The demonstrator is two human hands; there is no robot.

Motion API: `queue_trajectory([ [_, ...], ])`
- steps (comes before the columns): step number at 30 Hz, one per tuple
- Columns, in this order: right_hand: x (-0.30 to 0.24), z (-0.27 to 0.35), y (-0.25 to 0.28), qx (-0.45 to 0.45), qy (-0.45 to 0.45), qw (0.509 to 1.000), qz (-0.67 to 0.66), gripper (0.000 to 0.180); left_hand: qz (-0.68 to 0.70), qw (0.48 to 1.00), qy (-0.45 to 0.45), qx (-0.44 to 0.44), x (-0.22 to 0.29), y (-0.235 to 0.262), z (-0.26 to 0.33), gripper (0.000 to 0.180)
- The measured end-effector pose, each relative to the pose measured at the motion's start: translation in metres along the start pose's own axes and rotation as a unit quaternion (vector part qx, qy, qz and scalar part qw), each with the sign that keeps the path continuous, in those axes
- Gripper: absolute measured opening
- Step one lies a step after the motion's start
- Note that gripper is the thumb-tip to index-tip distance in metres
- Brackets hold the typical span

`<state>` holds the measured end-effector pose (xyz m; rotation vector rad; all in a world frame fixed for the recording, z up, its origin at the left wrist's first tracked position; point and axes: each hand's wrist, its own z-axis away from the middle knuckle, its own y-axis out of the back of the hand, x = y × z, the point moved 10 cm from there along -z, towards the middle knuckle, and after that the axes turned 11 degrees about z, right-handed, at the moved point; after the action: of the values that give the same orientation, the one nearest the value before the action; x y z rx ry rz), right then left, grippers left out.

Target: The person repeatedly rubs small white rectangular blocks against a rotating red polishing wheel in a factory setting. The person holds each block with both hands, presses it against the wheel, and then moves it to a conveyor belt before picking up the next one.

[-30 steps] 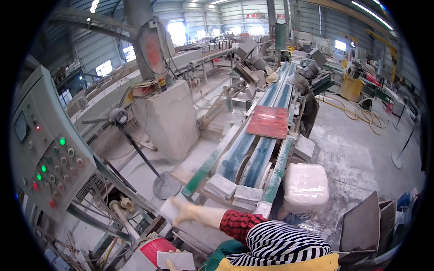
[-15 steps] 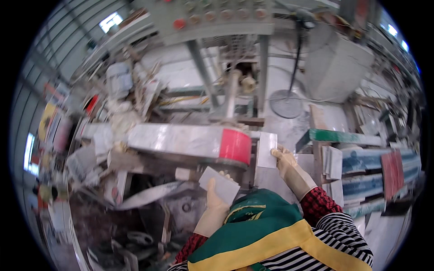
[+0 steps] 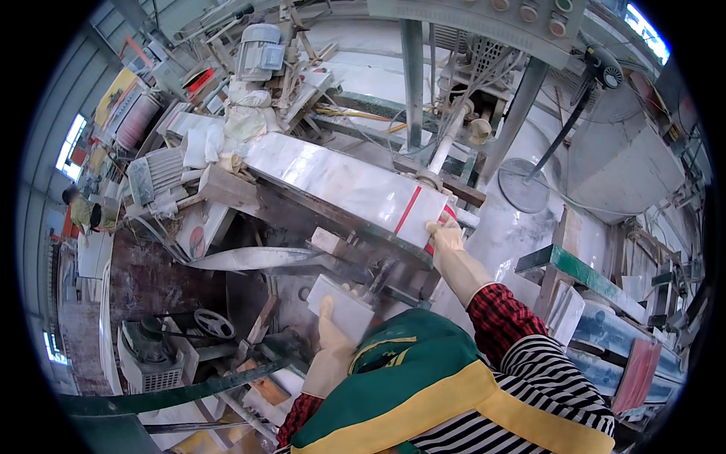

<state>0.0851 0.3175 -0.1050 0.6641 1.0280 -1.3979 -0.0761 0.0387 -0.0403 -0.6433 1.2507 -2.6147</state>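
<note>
My left hand (image 3: 331,349), in a cream glove, grips a flat grey-white tile (image 3: 342,304) with the thumb on its upper face and fingertips curling over the far edge. My gloved right hand (image 3: 454,253) reaches further forward and pinches a white rectangular tile (image 3: 423,221) at its right edge. That tile lies over or just above the red end of a long white machine cover (image 3: 318,170); contact cannot be made out. Red shows only as a strip and at the rounded end. Below the cover, a shaft-like part (image 3: 382,278) is partly hidden.
A control panel (image 3: 484,23) on green legs stands ahead, with a pedestal fan (image 3: 523,185) to its right. Tiles (image 3: 563,310) lean by a green-edged frame (image 3: 582,276) at right. A handwheel (image 3: 214,323) is at lower left. Another person (image 3: 85,212) is far left.
My right hand has carried its white tile leftward onto or over the cover's red end. The left hand still holds its tile. The view has turned and sharpened.
</note>
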Motion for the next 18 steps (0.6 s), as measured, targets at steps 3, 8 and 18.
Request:
queue_trajectory([
  [3,0.000,-0.005,-0.003,0.009,0.011,1.000,0.016,0.054,-0.013,0.999,-0.022,0.024,0.008,0.010,0.006,0.050],
  [8,0.010,-0.026,0.003,0.019,0.044,0.997,0.060,0.055,0.006,0.999,-0.008,0.053,0.009,0.013,0.017,0.050],
  [18,-0.001,-0.036,0.000,-0.032,0.032,0.874,0.483,0.089,0.033,0.995,-0.029,0.086,0.017,0.024,0.025,0.049],
])
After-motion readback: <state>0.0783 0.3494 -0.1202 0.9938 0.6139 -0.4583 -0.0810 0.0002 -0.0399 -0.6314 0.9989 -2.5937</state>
